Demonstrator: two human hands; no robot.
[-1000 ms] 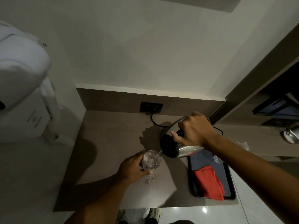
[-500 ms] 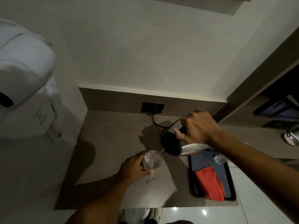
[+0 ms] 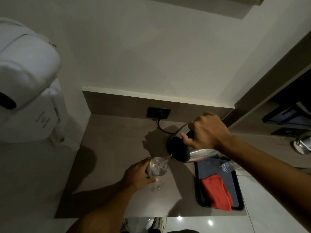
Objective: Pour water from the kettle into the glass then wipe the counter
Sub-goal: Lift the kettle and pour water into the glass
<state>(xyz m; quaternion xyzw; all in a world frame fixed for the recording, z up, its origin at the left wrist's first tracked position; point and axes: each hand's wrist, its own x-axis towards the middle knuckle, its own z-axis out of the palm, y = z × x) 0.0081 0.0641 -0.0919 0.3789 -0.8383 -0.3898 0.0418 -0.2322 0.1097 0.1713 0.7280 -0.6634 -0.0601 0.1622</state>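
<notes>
My right hand [image 3: 206, 131] grips the black handle of a steel kettle [image 3: 200, 153] with a black lid, tilted down to the left above the brown counter [image 3: 109, 148]. A thin stream of water runs from its spout into a clear stemmed glass [image 3: 158, 168] that stands on the counter. Around the bowl of that glass my left hand [image 3: 137, 176] is wrapped from the left. A folded red cloth [image 3: 216, 192] lies in a black tray [image 3: 240, 195] at the counter's right end.
A small clear glass [image 3: 227, 166] lies in the tray's far part. A black wall socket [image 3: 159, 112] with a cable sits on the backsplash. White fabric [image 3: 25, 84] hangs at the left. The counter's front edge [image 3: 151, 216] is near, shoes below it.
The kettle stays tilted and keeps pouring, and the glass holds more water. Both hands keep their grips; the view has shifted slightly.
</notes>
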